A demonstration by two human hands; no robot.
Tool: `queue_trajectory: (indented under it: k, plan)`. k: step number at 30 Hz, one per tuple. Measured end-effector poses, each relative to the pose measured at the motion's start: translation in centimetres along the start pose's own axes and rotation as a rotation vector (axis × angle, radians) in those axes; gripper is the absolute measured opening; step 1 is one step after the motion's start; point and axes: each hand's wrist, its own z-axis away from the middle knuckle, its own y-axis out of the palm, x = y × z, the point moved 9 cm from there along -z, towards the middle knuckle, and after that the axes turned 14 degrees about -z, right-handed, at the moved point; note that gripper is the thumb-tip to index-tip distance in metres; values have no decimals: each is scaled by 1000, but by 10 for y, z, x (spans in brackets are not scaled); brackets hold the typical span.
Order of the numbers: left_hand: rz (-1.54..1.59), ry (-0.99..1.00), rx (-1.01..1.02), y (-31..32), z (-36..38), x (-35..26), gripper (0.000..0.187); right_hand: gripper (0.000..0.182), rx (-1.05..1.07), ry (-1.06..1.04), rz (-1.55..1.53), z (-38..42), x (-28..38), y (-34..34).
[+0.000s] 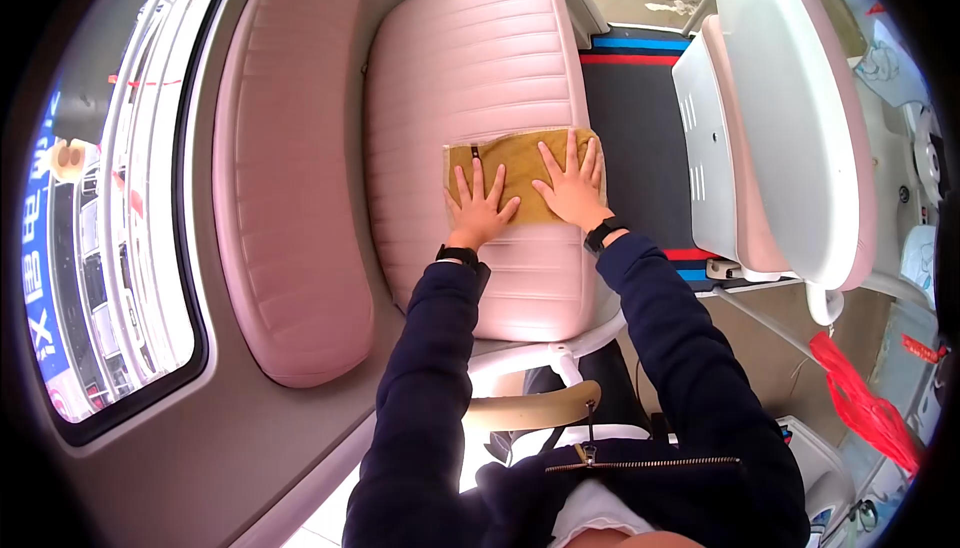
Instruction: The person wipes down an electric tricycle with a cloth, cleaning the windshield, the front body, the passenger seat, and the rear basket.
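Note:
A brown cloth (530, 178) lies flat on the pink seat cushion (470, 58), with a small dark tag near its upper left corner. My left hand (480, 206) rests palm down on the left part of the cloth, fingers spread. On the cloth's right part lies my right hand (574, 186), also palm down with its fingers apart. Neither hand grips anything. Both wrists carry dark bands.
A pink backrest (295, 168) stands left of the seat, beside a window (130, 188). To the right are a dark floor mat (637, 148) and a white-and-pink front seat (790, 118). Red ribbon (865, 403) hangs at lower right; a tan armrest (535, 405) is below.

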Motion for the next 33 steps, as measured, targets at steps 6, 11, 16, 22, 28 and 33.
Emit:
queue_trajectory:
  k: [6,11,16,22,28,33]
  plan:
    - [-123,23,-103,4,15,-25,62,60,-266,-200,-25,24,7,-3]
    - [-133,183,-50,-14,40,-71,55,47,-145,-349,-54,96,5,15]
    - [-90,657,-130,79,44,-119,42,39,-43,-225,-227,166,-11,9]
    - [99,884,809,-42,158,-217,27,35,-47,25,-754,284,-51,-81]
    - [160,1142,296,-140,256,-202,33,45,-103,-182,-795,365,39,-144]
    - [147,763,132,-117,294,-118,36,42,-373,-143,-488,361,99,-71]
